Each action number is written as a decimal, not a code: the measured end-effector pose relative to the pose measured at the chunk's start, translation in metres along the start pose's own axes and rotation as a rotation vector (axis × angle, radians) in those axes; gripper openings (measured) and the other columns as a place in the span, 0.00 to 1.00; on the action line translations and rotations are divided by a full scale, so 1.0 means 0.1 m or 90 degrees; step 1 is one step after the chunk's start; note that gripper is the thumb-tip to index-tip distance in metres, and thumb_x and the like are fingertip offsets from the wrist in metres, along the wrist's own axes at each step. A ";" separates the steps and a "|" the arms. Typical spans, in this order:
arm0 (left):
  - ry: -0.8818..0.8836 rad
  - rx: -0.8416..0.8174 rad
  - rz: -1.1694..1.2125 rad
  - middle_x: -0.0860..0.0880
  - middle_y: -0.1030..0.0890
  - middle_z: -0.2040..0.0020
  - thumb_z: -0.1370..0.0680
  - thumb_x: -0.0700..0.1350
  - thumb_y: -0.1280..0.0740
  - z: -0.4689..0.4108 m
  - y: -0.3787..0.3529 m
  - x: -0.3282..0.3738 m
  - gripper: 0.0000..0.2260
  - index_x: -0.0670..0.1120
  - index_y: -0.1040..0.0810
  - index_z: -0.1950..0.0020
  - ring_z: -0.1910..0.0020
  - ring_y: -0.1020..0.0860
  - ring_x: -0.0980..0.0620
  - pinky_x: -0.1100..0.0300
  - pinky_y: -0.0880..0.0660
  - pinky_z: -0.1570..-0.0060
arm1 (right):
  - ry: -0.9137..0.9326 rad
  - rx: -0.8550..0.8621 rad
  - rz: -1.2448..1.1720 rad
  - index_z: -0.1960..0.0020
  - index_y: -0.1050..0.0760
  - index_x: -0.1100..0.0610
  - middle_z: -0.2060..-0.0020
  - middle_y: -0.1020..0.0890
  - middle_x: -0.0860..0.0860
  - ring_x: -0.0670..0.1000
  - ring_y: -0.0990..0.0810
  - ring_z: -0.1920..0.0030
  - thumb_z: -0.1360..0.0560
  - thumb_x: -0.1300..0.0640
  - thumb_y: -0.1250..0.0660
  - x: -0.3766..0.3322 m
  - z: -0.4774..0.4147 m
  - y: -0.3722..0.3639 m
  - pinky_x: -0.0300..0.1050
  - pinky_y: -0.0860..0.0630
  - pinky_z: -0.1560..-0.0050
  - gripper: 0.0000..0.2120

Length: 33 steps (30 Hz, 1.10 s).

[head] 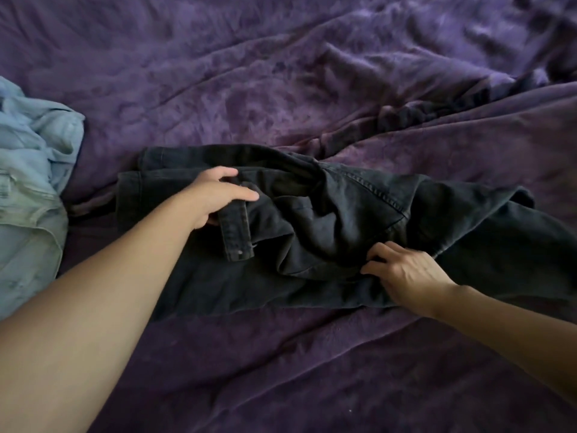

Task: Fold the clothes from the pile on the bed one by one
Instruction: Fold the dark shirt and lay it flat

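Observation:
A black denim garment (327, 220) lies crumpled across the middle of the bed, stretching from centre-left to the right edge. My left hand (218, 198) grips its waistband strip, with the thumb over the top and the band's end hanging down below the hand. My right hand (402, 273) pinches a bunched fold on the garment's near edge, fingers curled into the cloth. A pile of light blue denim clothes (28, 182) sits at the left edge.
A rumpled purple bedspread (281, 73) covers the whole bed, with deep creases at the upper right. The bare cover runs along the near side (281, 370) below the black garment.

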<state>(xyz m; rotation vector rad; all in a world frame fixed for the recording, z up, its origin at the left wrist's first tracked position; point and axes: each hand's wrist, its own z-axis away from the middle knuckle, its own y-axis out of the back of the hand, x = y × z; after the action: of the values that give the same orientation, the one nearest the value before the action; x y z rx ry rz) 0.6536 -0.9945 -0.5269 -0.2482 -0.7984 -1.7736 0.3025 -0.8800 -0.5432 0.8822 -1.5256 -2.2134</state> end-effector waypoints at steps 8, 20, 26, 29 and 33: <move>-0.039 0.163 -0.019 0.45 0.21 0.60 0.32 0.28 0.32 0.29 0.67 -0.64 0.23 0.45 0.21 0.40 0.68 0.23 0.54 0.70 0.27 0.76 | -0.087 -0.040 -0.029 0.49 0.21 0.51 0.47 0.23 0.48 0.52 0.22 0.48 0.28 0.52 0.31 -0.05 0.01 0.00 0.46 0.24 0.64 0.09; -0.099 0.359 0.162 0.54 0.22 0.51 0.29 0.42 0.25 0.42 0.90 -1.05 0.28 0.50 0.29 0.31 0.61 0.23 0.64 0.75 0.30 0.68 | -0.029 0.063 0.093 0.24 0.41 0.46 0.22 0.46 0.56 0.59 0.47 0.23 0.22 0.39 0.44 -0.49 -1.06 0.11 0.60 0.36 0.35 0.28; -0.149 0.299 0.151 0.47 0.19 0.50 0.28 0.29 0.31 0.59 0.87 -1.23 0.28 0.53 0.29 0.33 0.60 0.20 0.63 0.70 0.24 0.63 | -0.279 -0.140 0.089 0.22 0.54 0.43 0.21 0.56 0.51 0.55 0.58 0.22 0.22 0.33 0.51 0.04 -1.61 0.06 0.72 0.51 0.31 0.32; -0.106 0.303 0.061 0.45 0.25 0.36 0.30 0.42 0.25 0.71 0.85 -1.30 0.34 0.52 0.35 0.28 0.43 0.23 0.53 0.58 0.25 0.45 | -0.265 -0.072 0.093 0.22 0.53 0.44 0.21 0.55 0.53 0.57 0.57 0.22 0.24 0.33 0.49 -0.08 -1.60 0.04 0.74 0.51 0.32 0.35; -0.419 0.455 -0.458 0.40 0.38 0.26 0.23 0.55 0.37 0.85 0.66 -1.33 0.28 0.50 0.38 0.25 0.27 0.39 0.39 0.43 0.38 0.34 | -0.193 -0.005 0.153 0.22 0.50 0.46 0.21 0.53 0.55 0.58 0.55 0.22 0.24 0.35 0.50 -0.21 -0.98 -0.16 0.67 0.52 0.29 0.34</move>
<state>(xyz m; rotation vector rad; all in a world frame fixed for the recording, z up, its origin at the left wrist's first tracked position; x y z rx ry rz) 0.7428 -0.8498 -0.5085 -0.0506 -2.1399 -1.9136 0.3828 -0.9338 -0.5748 0.3475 -1.6513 -2.2449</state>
